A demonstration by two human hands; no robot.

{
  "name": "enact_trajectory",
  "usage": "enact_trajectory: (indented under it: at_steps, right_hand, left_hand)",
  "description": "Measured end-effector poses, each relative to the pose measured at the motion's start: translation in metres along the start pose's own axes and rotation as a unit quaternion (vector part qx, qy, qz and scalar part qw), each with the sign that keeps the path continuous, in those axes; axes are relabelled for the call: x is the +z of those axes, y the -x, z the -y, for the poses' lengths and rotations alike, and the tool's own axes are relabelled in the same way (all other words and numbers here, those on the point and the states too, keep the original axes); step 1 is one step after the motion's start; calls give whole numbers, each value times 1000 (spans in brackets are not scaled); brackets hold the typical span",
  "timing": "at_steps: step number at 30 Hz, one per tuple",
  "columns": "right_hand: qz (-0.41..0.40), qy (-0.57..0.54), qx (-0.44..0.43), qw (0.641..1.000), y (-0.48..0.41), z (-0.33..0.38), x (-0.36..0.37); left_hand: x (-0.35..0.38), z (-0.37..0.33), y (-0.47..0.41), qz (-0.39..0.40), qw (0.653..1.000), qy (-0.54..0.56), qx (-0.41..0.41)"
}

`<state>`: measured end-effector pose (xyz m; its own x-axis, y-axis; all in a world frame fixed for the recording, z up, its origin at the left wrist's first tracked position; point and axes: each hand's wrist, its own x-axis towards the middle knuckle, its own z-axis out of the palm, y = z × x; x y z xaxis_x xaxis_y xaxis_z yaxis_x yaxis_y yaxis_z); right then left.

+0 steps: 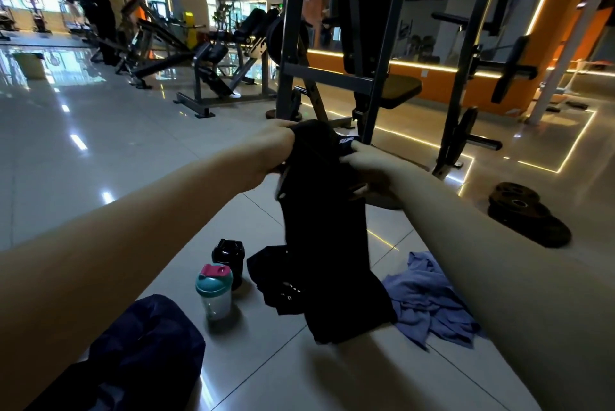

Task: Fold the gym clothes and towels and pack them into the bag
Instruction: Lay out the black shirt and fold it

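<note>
A black garment point(327, 227) hangs in the air in front of me, its lower end resting on the floor tiles. My left hand point(273, 147) grips its top left edge and my right hand point(364, 161) pinches the top right edge by a band with white lettering. A second black garment point(273, 272) lies crumpled on the floor behind it. To the right lies a crumpled blue towel point(429, 300). The dark navy bag point(146, 354) sits at the lower left beside my left arm.
A black shaker bottle point(229, 256) and a clear shaker with teal and pink lid point(214, 292) stand left of the clothes. Weight plates point(529, 214) lie on the floor at right. A dark metal rack and bench point(359, 54) stand just ahead.
</note>
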<state>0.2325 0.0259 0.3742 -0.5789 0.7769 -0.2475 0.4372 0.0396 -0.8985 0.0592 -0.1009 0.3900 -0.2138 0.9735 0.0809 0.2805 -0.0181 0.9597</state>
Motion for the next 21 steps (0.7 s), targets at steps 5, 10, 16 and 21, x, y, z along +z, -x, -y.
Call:
enact_trajectory:
  at_steps: [5,10,16,21]
  right_hand:
    - [154,-4,-6,988,5,-33,2]
    - [248,-85,-13,965,18,-47,0]
    - [268,1,-33,963,28,-54,41]
    - [105,193,-15,975,37,-70,102]
  left_hand:
    - [8,4,-5,28,995,90,-33]
    - [-2,-1,-9,13,989,143,-40]
    - [8,-12,-5,-11,973,224,-49]
    - [17,-23,6,-41,962,264,-53]
